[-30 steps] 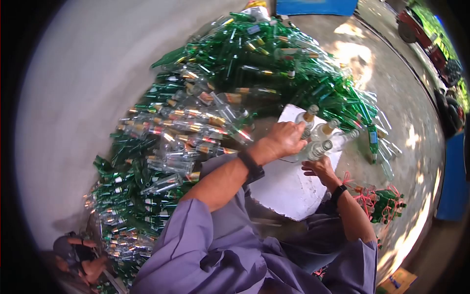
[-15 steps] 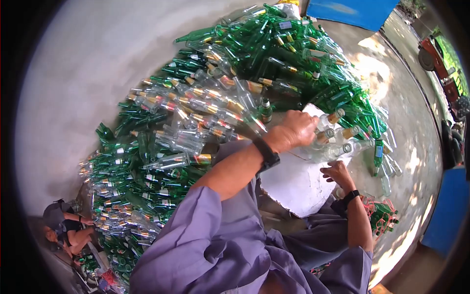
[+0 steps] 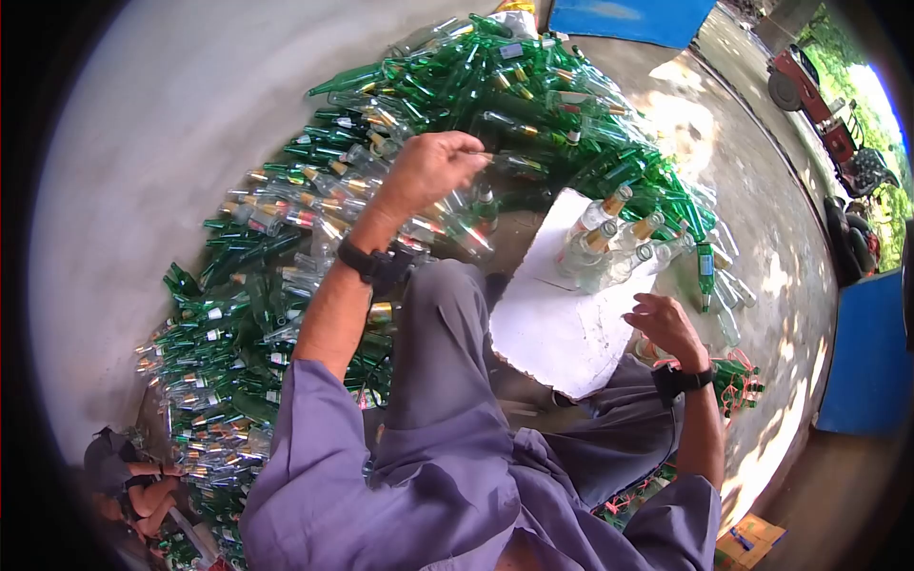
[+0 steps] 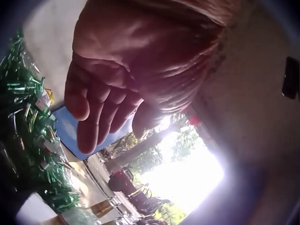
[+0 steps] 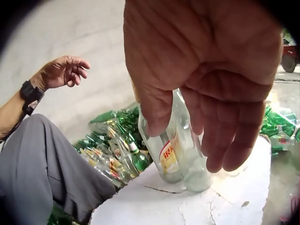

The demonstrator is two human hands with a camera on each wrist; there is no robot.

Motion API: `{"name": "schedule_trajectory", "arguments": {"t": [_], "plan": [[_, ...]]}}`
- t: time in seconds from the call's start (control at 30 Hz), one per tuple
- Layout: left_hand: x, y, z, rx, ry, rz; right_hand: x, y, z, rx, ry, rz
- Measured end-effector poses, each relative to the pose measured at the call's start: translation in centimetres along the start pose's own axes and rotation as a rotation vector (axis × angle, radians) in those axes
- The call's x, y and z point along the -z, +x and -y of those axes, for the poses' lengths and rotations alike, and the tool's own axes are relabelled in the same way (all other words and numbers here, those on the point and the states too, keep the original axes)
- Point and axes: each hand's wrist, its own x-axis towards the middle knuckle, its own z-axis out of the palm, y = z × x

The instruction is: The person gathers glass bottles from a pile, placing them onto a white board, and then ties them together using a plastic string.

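Far left, a smooth pale concrete wall [image 3: 162,143]. Against it lies a big heap of glass bottles [image 3: 286,285], mostly green, some clear, with gold and red foil necks, lying every which way on the ground.

The left hand [image 3: 433,171] is raised over the heap, arm in a loose purple sleeve [image 3: 333,428], black watch band [image 3: 367,262] on the wrist. Fingers loosely curled, nothing in them; the left wrist view shows a bare relaxed palm [image 4: 122,79] with fingers bent, holding nothing.

Grey trouser knee [image 3: 447,324] sits just below, between heap and board.

Next right, a flat white board [image 3: 562,333], rough and cracked like foam, serves as the surface. On its far end stands a tight cluster of clear glass bottles [image 3: 609,243], upright, round-shouldered, gold at the necks; one carries a red-lettered label [image 5: 168,157] in the right wrist view.

The right hand [image 3: 666,324] hovers over the near right edge of the board, fingers relaxed and slightly bent, gripping nothing; in the right wrist view its fingertips [image 5: 225,154] hang just above the clear bottles, and contact cannot be told. It also wears a black band.

Right of the board, more green bottles [image 3: 709,266] lie on dappled concrete ground [image 3: 781,238]. Red string netting [image 3: 738,385] wraps a few green bottles by the right wrist. Far right, a blue panel [image 3: 866,352] and a red vehicle [image 3: 809,86].
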Motion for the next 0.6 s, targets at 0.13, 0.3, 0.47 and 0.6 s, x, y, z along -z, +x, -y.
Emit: {"name": "schedule_trajectory", "arguments": {"t": [0.13, 0.3, 0.47, 0.6], "plan": [[6.0, -2.8, 7.7, 0.173, -0.021, -0.138, 1.8, -2.9, 2.5, -0.05, 0.091, -0.016], [4.9, -9.9, 22.1, 0.667, -0.064, -0.09, 0.7, -4.3, 2.1, -0.018, 0.113, 0.013], [0.1, -11.5, 27.2, 0.827, 0.071, 0.018, 0.3, -5.0, 1.0, -0.073, 0.033, 0.106], [-2.3, -7.7, 33.0, 0.591, 0.225, 0.01, 0.4, -4.7, 0.3, -0.158, 0.086, 0.101]]}}
